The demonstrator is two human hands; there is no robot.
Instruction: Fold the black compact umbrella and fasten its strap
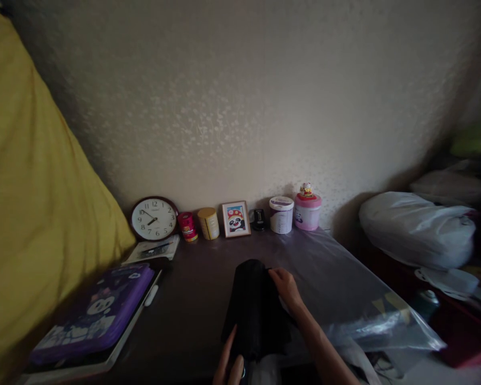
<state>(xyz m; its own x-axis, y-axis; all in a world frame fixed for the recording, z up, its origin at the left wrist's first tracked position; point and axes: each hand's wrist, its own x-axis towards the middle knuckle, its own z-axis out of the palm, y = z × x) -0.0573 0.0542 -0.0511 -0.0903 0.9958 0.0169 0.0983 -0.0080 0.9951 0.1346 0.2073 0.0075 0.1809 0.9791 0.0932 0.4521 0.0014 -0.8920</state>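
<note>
A black folding umbrella (250,310), by its look, stands or leans at the table's near edge, its dark fabric hanging loose in folds. At its upper right edge my right hand (284,286) pinches the cloth between thumb and fingers. Low in the view, my left hand (229,363) grips around the bottom end, partly cut off by the frame. Something shiny, too small to make out, shows beside the left fingers. Dark shading hides the detail of the folds.
Along the wall stand a clock (154,219), a red can (188,226), a yellow tin (209,223), a framed panda picture (236,219) and white (281,215) and pink tubs (308,213). A purple case (98,310) lies left; plastic film covers the table (196,289). White bags (417,230) sit right.
</note>
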